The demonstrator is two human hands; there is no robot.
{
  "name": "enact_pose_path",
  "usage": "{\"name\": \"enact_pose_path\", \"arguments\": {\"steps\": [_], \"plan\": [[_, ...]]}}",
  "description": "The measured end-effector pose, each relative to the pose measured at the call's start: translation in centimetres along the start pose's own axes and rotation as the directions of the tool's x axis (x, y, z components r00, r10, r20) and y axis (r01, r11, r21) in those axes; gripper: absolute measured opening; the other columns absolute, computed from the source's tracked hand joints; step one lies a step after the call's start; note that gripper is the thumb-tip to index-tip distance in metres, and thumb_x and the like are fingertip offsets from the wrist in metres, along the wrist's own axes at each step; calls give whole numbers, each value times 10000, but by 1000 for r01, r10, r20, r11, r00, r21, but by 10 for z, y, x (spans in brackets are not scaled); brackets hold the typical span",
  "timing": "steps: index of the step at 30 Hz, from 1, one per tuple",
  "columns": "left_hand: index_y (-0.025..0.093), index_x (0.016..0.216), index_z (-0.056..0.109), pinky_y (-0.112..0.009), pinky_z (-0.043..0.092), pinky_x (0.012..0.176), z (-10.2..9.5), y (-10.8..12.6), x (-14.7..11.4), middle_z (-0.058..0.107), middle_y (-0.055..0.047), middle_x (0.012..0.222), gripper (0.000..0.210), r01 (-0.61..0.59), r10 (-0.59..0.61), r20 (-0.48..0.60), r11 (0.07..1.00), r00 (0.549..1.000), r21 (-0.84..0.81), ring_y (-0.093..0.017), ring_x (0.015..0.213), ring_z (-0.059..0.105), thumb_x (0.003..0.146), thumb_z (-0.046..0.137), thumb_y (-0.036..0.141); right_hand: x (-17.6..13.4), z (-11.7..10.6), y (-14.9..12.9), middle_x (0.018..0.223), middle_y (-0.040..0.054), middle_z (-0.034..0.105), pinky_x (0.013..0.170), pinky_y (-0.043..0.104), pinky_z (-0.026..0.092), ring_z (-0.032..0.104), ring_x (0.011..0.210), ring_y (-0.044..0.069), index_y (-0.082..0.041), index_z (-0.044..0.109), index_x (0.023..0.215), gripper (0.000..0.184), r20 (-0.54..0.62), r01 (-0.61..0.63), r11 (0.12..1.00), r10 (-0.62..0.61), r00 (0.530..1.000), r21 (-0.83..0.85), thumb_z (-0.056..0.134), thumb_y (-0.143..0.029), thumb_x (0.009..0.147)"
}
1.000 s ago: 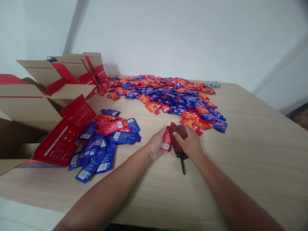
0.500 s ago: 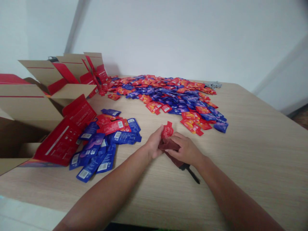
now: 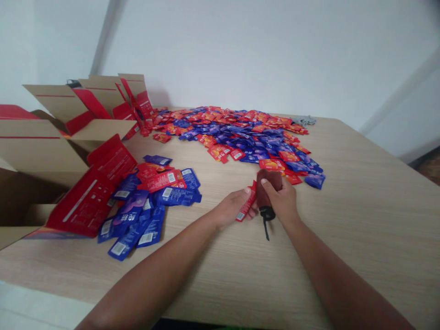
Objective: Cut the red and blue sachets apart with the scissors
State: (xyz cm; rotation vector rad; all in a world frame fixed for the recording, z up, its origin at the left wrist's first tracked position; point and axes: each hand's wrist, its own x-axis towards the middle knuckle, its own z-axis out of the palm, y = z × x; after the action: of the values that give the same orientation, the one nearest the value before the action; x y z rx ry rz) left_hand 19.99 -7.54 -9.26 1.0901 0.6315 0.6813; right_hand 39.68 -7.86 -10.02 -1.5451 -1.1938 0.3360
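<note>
"What's the label say?"
"Barcode (image 3: 240,216) (the print's too blurred) on the red sachet (image 3: 246,207), pinched in the left hand's (image 3: 232,210) fingers."
"Right hand (image 3: 284,198)?"
"Fingers clamped around a brown bundle (image 3: 262,197), just beside it."

Single head-worn camera sits above the near edge of the table surface (image 3: 350,215), facing forward and down across it to the wall (image 3: 247,55) behind the far edge. Range short: left hand (image 3: 232,209) and right hand (image 3: 284,200) fall just below mid-view, far right corner well beyond them.
</note>
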Motion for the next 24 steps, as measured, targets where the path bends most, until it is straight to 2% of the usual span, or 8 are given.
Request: {"name": "enact_pose_path", "arguments": {"steps": [3,6,10,13,15,20,22,24], "plan": [[120,953,752,-308,526,686,-2,-1,4,760,-128,773,743,2,-4,-47,999,999,-39,-203,674,701,921,558,837,1,1,3,808,50,741,656,356,513,633,698,228,-181,745,945,442,35,-5,999,4,999,33,768,-612,846],[112,970,760,-312,529,646,-4,-5,9,762,-127,785,783,15,-24,-93,995,995,-102,-206,643,693,910,542,862,-6,2,-2,868,45,746,672,352,521,643,728,222,-188,748,1041,419,152,84,996,-89,984,38,771,-562,855],[144,1179,764,-301,546,715,-7,-8,12,802,-117,944,716,-25,3,-126,985,992,-170,-222,796,735,925,609,795,-17,-2,-16,929,40,734,739,364,533,655,788,217,-217,739,1096,302,377,313,945,-324,867,92,756,-441,895],[147,1151,782,-304,551,796,-7,-9,11,806,-121,983,694,-43,29,-95,988,995,-152,-239,919,743,937,605,782,-21,-6,-23,965,45,730,767,371,539,668,836,225,-237,735,1082,234,425,401,908,-413,806,122,748,-380,896],[152,1118,788,-303,548,806,-7,-8,10,805,-121,995,684,-57,47,-75,989,996,-138,-237,922,739,930,612,785,-21,-6,-24,955,47,728,767,376,539,670,836,232,-236,731,1060,223,394,399,912,-403,826,98,753,-377,888],[132,913,774,-302,527,689,-6,-2,5,772,-126,806,798,-25,24,-6,999,1000,-31,-204,691,698,902,508,884,-14,-1,-14,995,78,756,776,403,552,683,842,261,-218,721,1124,377,114,189,982,-187,976,-8,752,-514,893],[122,906,770,-308,527,687,-6,0,3,766,-138,779,845,-10,10,14,1000,1000,-6,-208,674,700,891,469,912,-9,0,-10,1018,87,764,776,407,560,690,854,270,-211,708,1162,439,12,107,994,-107,994,-9,755,-547,882],[117,942,769,-308,529,694,-5,1,2,772,-149,796,871,-5,5,8,1000,1000,-20,-215,690,714,887,446,924,-7,1,-7,1029,92,768,774,408,565,695,866,275,-205,701,1167,450,-12,79,997,-78,997,12,752,-548,880]]}}
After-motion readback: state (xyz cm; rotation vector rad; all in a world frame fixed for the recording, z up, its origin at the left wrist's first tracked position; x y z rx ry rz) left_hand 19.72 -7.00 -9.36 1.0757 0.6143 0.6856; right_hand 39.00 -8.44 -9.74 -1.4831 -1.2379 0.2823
